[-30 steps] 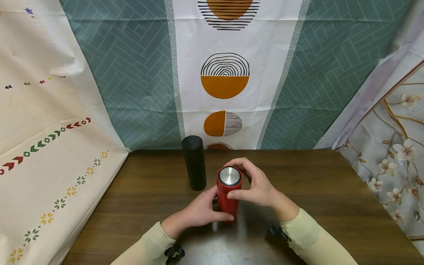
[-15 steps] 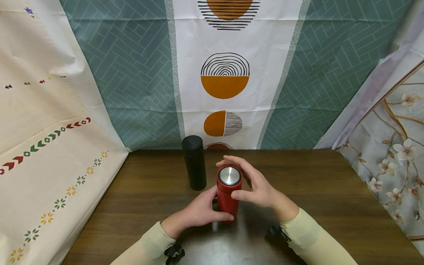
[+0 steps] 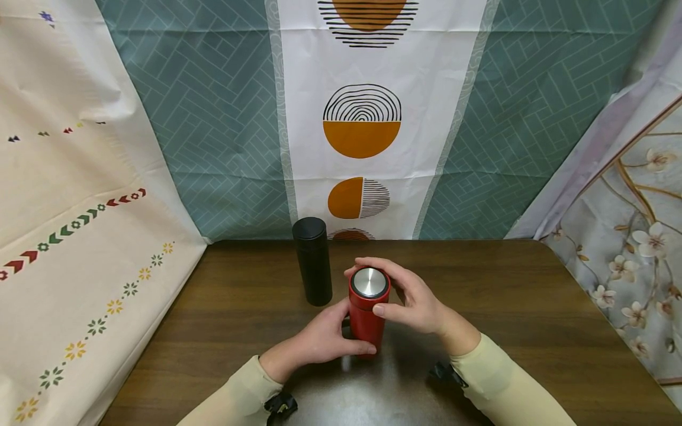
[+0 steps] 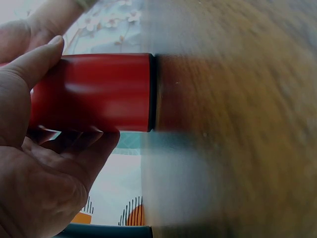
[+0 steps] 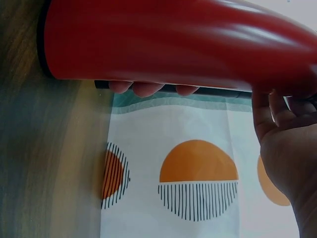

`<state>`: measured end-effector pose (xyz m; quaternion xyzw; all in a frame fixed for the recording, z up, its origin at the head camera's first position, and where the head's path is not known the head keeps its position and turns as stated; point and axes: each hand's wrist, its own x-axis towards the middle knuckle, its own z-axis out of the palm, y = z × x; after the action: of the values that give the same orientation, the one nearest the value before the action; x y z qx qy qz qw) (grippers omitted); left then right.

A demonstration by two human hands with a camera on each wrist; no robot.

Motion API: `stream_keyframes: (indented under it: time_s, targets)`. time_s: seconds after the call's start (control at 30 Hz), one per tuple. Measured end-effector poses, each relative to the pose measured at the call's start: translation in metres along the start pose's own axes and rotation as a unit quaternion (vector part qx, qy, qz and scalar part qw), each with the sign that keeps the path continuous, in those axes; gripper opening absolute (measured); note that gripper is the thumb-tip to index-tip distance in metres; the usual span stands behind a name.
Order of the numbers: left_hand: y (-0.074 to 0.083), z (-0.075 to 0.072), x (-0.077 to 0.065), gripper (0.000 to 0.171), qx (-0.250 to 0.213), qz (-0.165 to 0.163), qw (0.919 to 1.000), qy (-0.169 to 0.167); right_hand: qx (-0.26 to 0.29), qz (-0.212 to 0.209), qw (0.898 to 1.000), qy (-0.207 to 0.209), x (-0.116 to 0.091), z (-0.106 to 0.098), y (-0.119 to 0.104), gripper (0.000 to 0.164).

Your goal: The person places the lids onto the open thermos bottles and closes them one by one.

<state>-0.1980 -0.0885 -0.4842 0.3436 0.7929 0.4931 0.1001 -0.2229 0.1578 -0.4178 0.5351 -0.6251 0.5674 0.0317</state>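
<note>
A red thermos (image 3: 366, 324) stands upright on the brown table, its lid topped by a silver disc (image 3: 370, 283). Low on the body, my left hand (image 3: 326, 338) grips it, thumb in front and fingers behind. The left wrist view shows the red body (image 4: 99, 91) with its dark base ring at the tabletop. Around the lid curls my right hand (image 3: 412, 299), thumb on the near side and fingers behind. In the right wrist view, fingers of the right hand (image 5: 292, 134) reach under the red body's upper end, which partly hides them.
Behind and left of the red thermos stands a black thermos (image 3: 314, 266), upright. The wooden table (image 3: 479, 284) ends at a patterned cloth backdrop (image 3: 224, 118). A cream embroidered cloth (image 3: 96, 284) hangs on the left, a floral one (image 3: 634, 278) on the right.
My right hand's fingers loosen and stretch out past the lid, then come back in around it, the thumb slightly farther right. The left hand and the red thermos stay put.
</note>
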Motion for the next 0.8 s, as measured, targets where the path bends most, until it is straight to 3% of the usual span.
stream_keyframes:
  time_s: [0.23,0.4,0.8]
  targets:
    - [0.010,0.000,0.000,0.071,-0.004,-0.043,0.9990,0.005,-0.031,0.029,0.999,0.023,-0.001,0.000,-0.004,0.066]
    - [0.011,0.000,0.000,0.072,-0.001,-0.041,0.9992,0.006,-0.045,0.061,0.996,0.049,-0.002,0.001,-0.008,0.066]
    - [0.009,0.001,0.000,0.070,0.009,-0.037,0.9992,0.012,-0.070,0.073,0.992,0.075,-0.004,0.003,-0.009,0.066]
